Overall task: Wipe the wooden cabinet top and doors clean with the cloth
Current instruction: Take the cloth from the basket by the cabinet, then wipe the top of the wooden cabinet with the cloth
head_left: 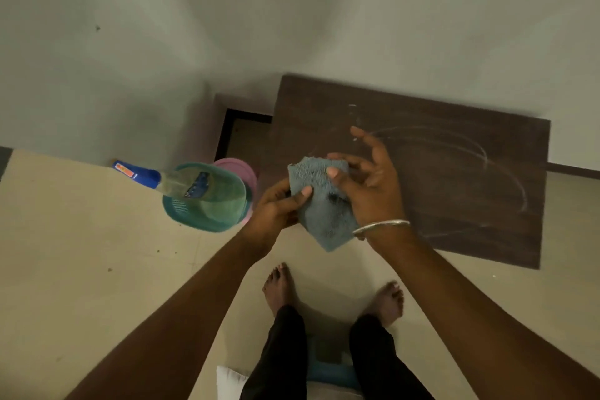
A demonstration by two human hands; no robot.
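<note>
A grey-blue cloth point(319, 201) with a dark smudge on it is held in the air above the front left corner of the dark wooden cabinet top point(454, 178). My left hand point(276, 208) grips its left edge, thumb on top. My right hand point(370, 182) pinches its upper right part between thumb and fingers; a silver bangle sits on that wrist. Pale curved streaks run across the cabinet top. The cabinet doors are out of sight below the top.
Left of the cabinet, a teal basket point(207, 198) stacked on a pink one point(238, 169) holds a spray bottle point(152, 177) with a blue head. Walls close in behind the cabinet. My bare feet point(331, 295) stand on beige floor before it.
</note>
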